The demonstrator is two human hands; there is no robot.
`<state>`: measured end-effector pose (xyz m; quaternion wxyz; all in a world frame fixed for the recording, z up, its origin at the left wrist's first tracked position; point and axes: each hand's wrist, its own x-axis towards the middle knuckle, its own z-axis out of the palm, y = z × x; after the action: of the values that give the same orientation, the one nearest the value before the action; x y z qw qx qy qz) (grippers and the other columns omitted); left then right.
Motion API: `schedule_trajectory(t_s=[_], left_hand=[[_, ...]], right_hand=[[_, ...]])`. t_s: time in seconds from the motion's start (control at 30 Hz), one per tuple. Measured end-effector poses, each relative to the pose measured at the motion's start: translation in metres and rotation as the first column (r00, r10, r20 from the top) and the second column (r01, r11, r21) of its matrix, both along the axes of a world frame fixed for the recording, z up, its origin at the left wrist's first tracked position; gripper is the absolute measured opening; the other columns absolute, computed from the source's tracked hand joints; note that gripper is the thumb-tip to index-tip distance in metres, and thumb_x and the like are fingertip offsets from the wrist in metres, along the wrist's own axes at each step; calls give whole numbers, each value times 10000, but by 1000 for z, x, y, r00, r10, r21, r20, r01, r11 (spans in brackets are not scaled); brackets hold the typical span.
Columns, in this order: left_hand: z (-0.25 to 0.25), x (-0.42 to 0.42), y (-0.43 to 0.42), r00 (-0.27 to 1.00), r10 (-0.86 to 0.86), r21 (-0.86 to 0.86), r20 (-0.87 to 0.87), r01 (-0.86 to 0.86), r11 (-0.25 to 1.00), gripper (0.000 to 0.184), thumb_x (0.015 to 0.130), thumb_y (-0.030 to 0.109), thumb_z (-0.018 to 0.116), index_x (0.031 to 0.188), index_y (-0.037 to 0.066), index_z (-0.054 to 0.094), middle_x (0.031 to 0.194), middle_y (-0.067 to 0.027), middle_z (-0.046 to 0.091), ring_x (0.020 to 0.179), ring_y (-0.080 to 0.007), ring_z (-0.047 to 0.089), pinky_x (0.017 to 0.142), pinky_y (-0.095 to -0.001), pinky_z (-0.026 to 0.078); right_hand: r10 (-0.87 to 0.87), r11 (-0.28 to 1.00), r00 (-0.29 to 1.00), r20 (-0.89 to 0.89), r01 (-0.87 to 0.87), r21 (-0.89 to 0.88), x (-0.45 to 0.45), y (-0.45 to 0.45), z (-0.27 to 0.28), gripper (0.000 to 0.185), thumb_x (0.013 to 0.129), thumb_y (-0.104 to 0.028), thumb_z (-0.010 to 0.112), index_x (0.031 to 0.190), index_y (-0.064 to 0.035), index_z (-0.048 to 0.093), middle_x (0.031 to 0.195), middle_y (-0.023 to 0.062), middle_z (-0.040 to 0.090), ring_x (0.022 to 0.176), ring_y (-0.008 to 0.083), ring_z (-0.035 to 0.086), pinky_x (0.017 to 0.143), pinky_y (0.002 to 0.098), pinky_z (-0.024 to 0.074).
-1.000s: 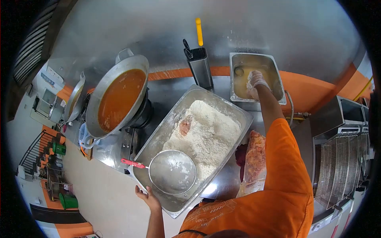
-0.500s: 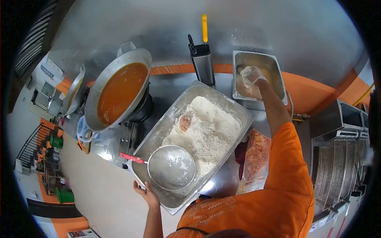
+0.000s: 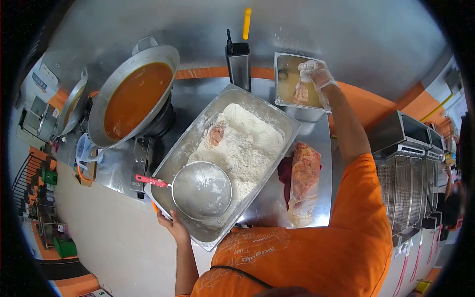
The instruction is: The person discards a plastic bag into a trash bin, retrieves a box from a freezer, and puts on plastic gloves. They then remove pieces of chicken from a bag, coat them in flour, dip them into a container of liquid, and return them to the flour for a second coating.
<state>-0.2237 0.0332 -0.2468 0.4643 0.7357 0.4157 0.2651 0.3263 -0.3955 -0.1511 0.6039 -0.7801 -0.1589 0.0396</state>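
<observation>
My right hand (image 3: 316,74), in a clear glove dusted with flour, is closed on a piece of raw chicken (image 3: 300,93) over a deep metal pan (image 3: 278,79) of cloudy liquid. At the near left corner of the large metal tray (image 3: 257,214), my left hand (image 3: 173,227) is bare, with fingers apart beside the rim; whether it touches the tray I cannot tell. White flour (image 3: 247,143) lies in that tray with one raw chicken piece (image 3: 216,134) on it. A round sieve (image 3: 202,190) with a red handle rests in the tray's near end.
To the left, a wide wok (image 3: 99,111) of orange-brown oil sits on a burner. A plastic bag of raw chicken (image 3: 305,173) lies right of the tray. A knife block (image 3: 239,67) stands against the back wall. Wire baskets (image 3: 403,190) are at the right, with another person beyond.
My right hand has lifted from the pan's liquid, and a chicken piece now shows beneath its fingers. The camera view has shifted. My left hand stays by the tray's corner.
</observation>
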Motion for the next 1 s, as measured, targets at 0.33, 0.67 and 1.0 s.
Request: schedule_trajectory(t_s=[0.33, 0.67, 1.0], left_hand=[[10, 3, 0, 997, -40, 134, -63, 48, 990, 605, 918, 140, 531, 1417, 8, 215, 1401, -184, 206, 1292, -307, 289, 1078, -394, 242], [10, 1, -1, 997, -80, 113, -12, 81, 990, 613, 939, 218, 510, 1448, 60, 208, 1420, -194, 212, 1318, -330, 251, 1091, -404, 206], [31, -11, -11, 891, 58, -511, 451, 205, 835, 599, 962, 410, 418, 1431, 84, 238, 1470, -109, 217, 1321, -262, 265, 1078, -394, 224]], right_hand=[[-185, 980, 982, 39, 188, -65, -2, -12, 29, 182, 738, 5, 667, 919, -10, 661, 847, 62, 645, 705, 149, 611, 620, 272, 516], [-141, 934, 934, 329, 236, -269, -9, 0, 54, 184, 798, -12, 590, 969, -36, 653, 887, 48, 664, 766, 104, 616, 652, 240, 507], [-182, 982, 949, 258, 189, -2, 17, -8, 18, 272, 698, -322, 603, 864, -115, 661, 896, 68, 657, 814, 301, 602, 693, 347, 495]])
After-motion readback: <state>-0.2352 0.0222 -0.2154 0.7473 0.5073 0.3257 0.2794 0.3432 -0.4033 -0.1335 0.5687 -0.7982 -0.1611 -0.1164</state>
